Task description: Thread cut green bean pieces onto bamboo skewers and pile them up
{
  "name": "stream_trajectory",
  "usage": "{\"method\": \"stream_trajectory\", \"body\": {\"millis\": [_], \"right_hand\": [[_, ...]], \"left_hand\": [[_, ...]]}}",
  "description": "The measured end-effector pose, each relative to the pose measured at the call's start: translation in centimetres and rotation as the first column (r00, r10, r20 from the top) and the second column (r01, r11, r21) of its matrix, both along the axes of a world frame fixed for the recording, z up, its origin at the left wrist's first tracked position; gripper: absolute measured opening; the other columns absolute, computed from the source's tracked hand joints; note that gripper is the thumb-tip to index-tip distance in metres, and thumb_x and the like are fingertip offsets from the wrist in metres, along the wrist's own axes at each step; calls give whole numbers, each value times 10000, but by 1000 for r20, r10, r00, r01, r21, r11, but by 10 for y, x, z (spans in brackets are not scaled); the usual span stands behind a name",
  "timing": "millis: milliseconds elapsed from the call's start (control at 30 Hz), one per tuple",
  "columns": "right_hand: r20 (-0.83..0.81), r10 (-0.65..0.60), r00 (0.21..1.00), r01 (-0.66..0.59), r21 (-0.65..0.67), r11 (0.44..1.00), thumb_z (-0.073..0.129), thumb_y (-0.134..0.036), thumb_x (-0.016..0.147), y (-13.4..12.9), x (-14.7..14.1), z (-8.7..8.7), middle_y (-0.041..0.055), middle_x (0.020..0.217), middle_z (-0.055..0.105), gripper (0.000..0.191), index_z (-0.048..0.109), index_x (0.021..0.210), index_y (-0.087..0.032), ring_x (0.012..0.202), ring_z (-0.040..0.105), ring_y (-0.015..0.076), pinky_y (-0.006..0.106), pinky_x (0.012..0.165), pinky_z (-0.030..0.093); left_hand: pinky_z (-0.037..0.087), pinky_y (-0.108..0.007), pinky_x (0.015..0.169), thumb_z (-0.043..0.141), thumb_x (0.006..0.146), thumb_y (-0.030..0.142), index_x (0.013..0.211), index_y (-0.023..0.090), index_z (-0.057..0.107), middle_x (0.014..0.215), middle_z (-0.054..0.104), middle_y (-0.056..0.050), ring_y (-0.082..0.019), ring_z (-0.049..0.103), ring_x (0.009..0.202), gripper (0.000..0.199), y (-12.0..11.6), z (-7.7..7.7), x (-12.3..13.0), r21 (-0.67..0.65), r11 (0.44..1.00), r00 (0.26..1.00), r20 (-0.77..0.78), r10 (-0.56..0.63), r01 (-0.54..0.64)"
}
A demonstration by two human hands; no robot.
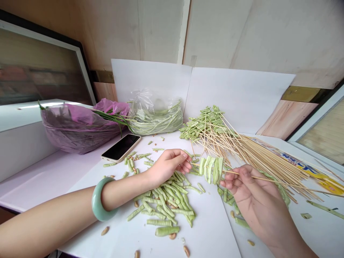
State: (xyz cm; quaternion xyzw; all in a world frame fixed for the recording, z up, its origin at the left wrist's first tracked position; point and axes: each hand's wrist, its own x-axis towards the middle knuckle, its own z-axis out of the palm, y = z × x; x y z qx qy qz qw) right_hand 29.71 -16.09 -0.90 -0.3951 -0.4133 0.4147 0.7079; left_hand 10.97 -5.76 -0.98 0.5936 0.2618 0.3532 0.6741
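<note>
A thin bamboo skewer (231,172) runs between my hands, with several short pieces of green bean (211,170) threaded side by side on it. My right hand (258,195) grips the skewer between thumb and fingers, just right of the threaded pieces. At the pointed end, my left hand (170,165) has thumb and curled fingers closed around the tip. A pale green bangle (103,199) circles the left wrist. Below the left hand lies a loose pile of cut bean pieces (169,204) on a white sheet (209,229).
Finished bean skewers (206,123) are stacked at the back, beside many bare bamboo skewers (268,161) over a yellow and blue wrapper (326,181). A phone (121,147), a purple bag (83,125) and a clear bag of long beans (156,116) stand left. Loose bean seeds (105,230) are scattered.
</note>
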Motion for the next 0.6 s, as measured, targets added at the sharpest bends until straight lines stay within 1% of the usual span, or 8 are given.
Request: {"method": "stream_trajectory", "body": {"millis": [33, 100, 167, 233, 333, 467, 533, 600], "right_hand": [[-4, 0, 1000, 0, -1, 1000, 824, -367, 711, 0, 1, 0, 34, 666, 638, 225, 659, 714, -215, 647, 620, 157, 232, 599, 575], [-14, 4, 1000, -4, -2, 1000, 819, -365, 718, 0, 3, -1, 34, 673, 635, 199, 673, 730, -229, 655, 615, 156, 231, 611, 579], [-22, 8, 1000, -8, -3, 1000, 810, -363, 728, 1, 5, -2, 38, 680, 633, 173, 690, 745, -239, 664, 610, 156, 231, 627, 583], [-28, 8, 1000, -9, -9, 1000, 801, -366, 738, 2, 6, -3, 43, 688, 631, 160, 699, 746, -243, 674, 606, 157, 228, 637, 585], [-30, -1, 1000, 0, -18, 1000, 804, -373, 730, 2, 6, -3, 47, 688, 624, 170, 695, 725, -242, 676, 600, 158, 226, 631, 587], [-21, -12, 1000, 12, -9, 1000, 813, -370, 714, 1, 6, -1, 41, 670, 614, 175, 686, 719, -250, 662, 597, 156, 218, 615, 585], [-12, -15, 1000, 15, 1, 1000, 803, -367, 727, 1, 5, -1, 44, 661, 613, 168, 679, 709, -254, 656, 599, 162, 222, 605, 585], [10, -26, 1000, 26, 17, 1000, 791, -365, 739, 1, 5, -1, 53, 653, 616, 162, 679, 701, -254, 643, 603, 173, 239, 588, 588]], "left_hand": [[467, -259, 646, 581, 812, 314, 792, 134, 602, 688, 653, -35, -142, 619, 654, 183, 1, -1, -1, 58, 998, 998, -54, 17, -14], [470, -268, 672, 557, 799, 190, 823, 136, 612, 742, 671, -48, -163, 633, 724, 81, 4, -2, -3, 249, 968, 976, -205, 72, -19], [477, -296, 746, 529, 772, 87, 889, 130, 644, 850, 700, -76, -191, 643, 832, 169, 5, -4, -5, 480, 876, 920, -363, 148, 48], [467, -330, 853, 508, 759, 34, 980, 133, 666, 991, 710, -98, -215, 635, 951, 290, 6, -4, -7, 635, 755, 856, -472, 210, 165], [430, -324, 952, 497, 789, 26, 1084, 141, 663, 1111, 695, -100, -215, 613, 1049, 357, 5, -4, -9, 719, 603, 815, -548, 188, 345], [429, -306, 937, 492, 872, 110, 1042, 160, 687, 1046, 707, -96, -207, 624, 997, 264, 4, -4, -8, 768, 405, 808, -579, 108, 496], [446, -302, 892, 500, 881, 141, 1002, 176, 699, 969, 718, -94, -210, 638, 944, 235, 4, -4, -8, 782, 355, 812, -575, 96, 512], [457, -292, 852, 518, 862, 125, 938, 185, 712, 895, 730, -84, -206, 653, 878, 217, 5, -4, -8, 797, 367, 832, -546, 99, 480]]}}
